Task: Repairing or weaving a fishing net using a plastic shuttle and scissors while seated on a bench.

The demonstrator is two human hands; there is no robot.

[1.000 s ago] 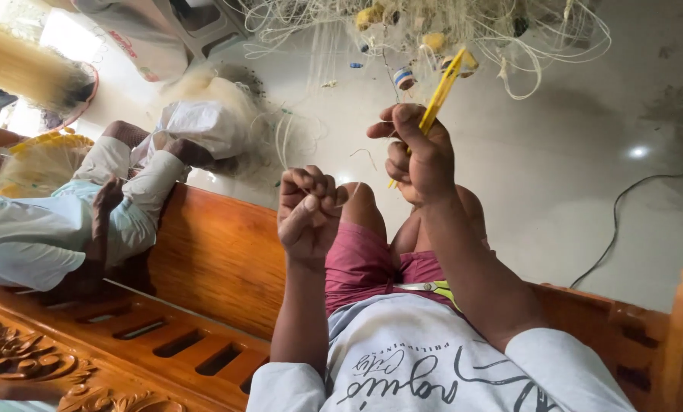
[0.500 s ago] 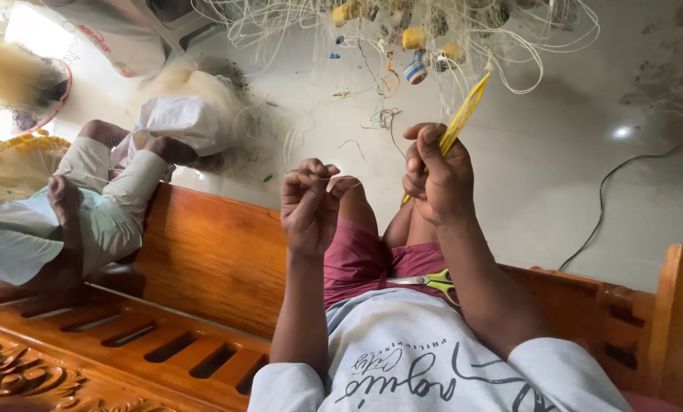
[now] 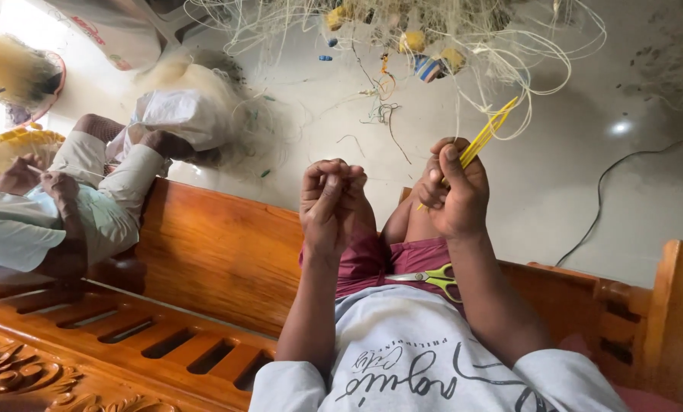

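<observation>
Head view, picture upside down: the right hand point(image 3: 454, 191) has its grip closed around a slim yellow plastic netting needle point(image 3: 485, 134), beside the pale tangled fishing net point(image 3: 402, 30). The left hand point(image 3: 328, 200) pinches shut on fine net thread. Yellow-handled scissors point(image 3: 433, 278) lie on the lap, above the brown wooden bench point(image 3: 204, 252).

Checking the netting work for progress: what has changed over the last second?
The right hand drew closer to the left hand, keeping its grip on the yellow netting needle. The left hand stayed pinched shut; the scissors stayed on the lap.
</observation>
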